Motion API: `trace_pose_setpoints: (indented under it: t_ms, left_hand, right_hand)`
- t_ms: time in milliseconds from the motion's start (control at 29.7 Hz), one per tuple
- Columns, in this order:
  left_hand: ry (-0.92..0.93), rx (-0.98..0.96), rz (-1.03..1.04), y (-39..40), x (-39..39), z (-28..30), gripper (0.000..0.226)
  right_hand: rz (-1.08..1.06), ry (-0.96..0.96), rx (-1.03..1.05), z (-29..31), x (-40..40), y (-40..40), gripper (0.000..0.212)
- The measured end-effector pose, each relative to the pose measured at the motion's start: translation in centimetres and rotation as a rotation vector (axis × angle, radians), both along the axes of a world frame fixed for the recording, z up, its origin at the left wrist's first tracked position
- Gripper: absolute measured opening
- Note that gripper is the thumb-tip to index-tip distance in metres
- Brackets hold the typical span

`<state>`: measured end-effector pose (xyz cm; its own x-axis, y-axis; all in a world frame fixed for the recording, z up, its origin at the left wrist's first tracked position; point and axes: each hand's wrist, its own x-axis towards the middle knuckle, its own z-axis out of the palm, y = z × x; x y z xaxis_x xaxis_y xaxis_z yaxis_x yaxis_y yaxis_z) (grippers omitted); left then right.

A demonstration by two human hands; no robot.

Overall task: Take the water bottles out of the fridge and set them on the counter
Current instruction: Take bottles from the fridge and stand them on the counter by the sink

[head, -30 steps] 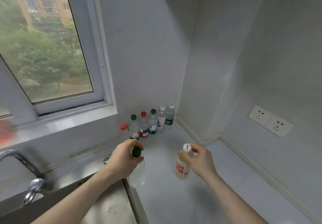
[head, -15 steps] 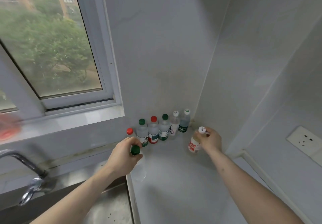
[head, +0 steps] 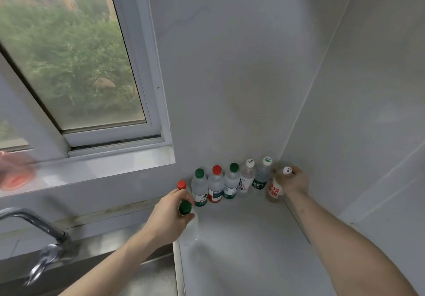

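Counter (head: pixel 241 238) corner, 6 bottles lined along the back wall. Right hand (head: pixel 293 181) curls round a white-capped bottle with red label (head: pixel 275 188), at the right end of the row, tight in the corner and just beside the pale-capped bottle (head: pixel 262 176); whether its base touches the counter cannot be told. Left hand (head: pixel 167 219) grips a green-capped bottle (head: pixel 187 221) by neck and shoulder, in front of the row's left end, near the small red-capped bottle (head: pixel 181 185) and close to the sink edge (head: pixel 176 261).

Risks, as judged:
- Right bottle nudging its neighbour while settling; row stands packed, so 1 knock could topple several.
- Left bottle set too near the sink edge; it could tip into the basin.
- Wall corner leaves little room for withdrawing fingers.
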<state>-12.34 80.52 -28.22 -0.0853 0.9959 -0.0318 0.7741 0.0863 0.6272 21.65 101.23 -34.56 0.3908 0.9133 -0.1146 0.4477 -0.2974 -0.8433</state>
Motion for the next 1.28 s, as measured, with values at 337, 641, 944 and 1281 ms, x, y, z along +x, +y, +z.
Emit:
trace_pose_setpoints:
  t_ms: [337, 641, 944, 1281]
  left_hand:
    - [-0.004, -0.021, 0.016, 1.9, -0.5, -0.7, 0.036]
    - [-0.002, -0.03, 0.027, 2.4, -0.8, -1.3, 0.033]
    - [-0.015, -0.011, 0.099, 3.1, -0.6, -1.7, 0.024]
    - [0.064, -0.073, 0.113, 5.6, -0.7, -2.6, 0.024]
  right_hand:
    - [0.046, -0.076, -0.004, -0.7, -0.7, 5.2, 0.031]
    - [0.129, -0.006, 0.018, -0.5, -0.1, 4.8, 0.028]
    - [0.105, 0.072, 0.146, -2.0, -3.0, -4.6, 0.059]
    - [0.442, 0.062, 0.08, -4.1, -7.3, -16.6, 0.056]
